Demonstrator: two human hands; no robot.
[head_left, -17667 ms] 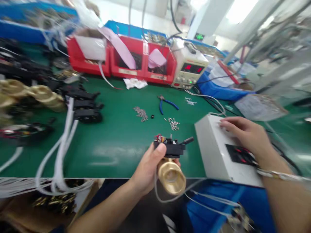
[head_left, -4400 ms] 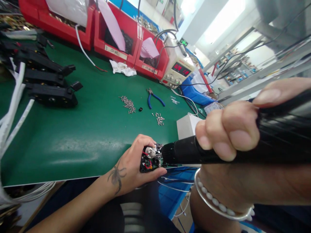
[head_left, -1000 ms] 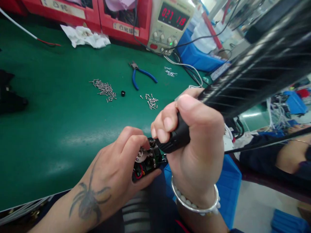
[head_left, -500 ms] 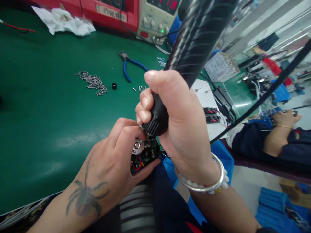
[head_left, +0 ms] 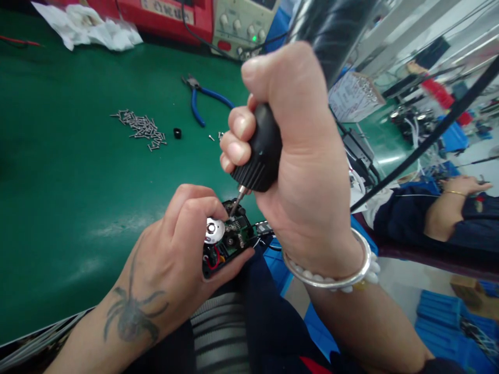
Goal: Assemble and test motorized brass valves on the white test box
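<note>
Green and shiny, the table [head_left: 78, 197] fills much of the left side. Close by, the left hand [head_left: 179, 249] holds a small black box [head_left: 238, 235] by its sides, near the table's front edge. The box is open, with wires [head_left: 212, 257] and a round silver part [head_left: 214, 230] inside. The right hand [head_left: 307, 135] is wrapped around a fat black screwdriver [head_left: 259, 150], and its thin tip [head_left: 237, 205] points down into the box. Past the hands lie a heap of screws [head_left: 142, 127], a black ring [head_left: 177, 133] and blue-handled pliers [head_left: 194, 104]. Further back are crumpled white paper [head_left: 89, 31], a red bin [head_left: 175, 31] and a cream box with knobs [head_left: 237, 39]. Off to the right, another person's arm [head_left: 440, 213] shows.
</note>
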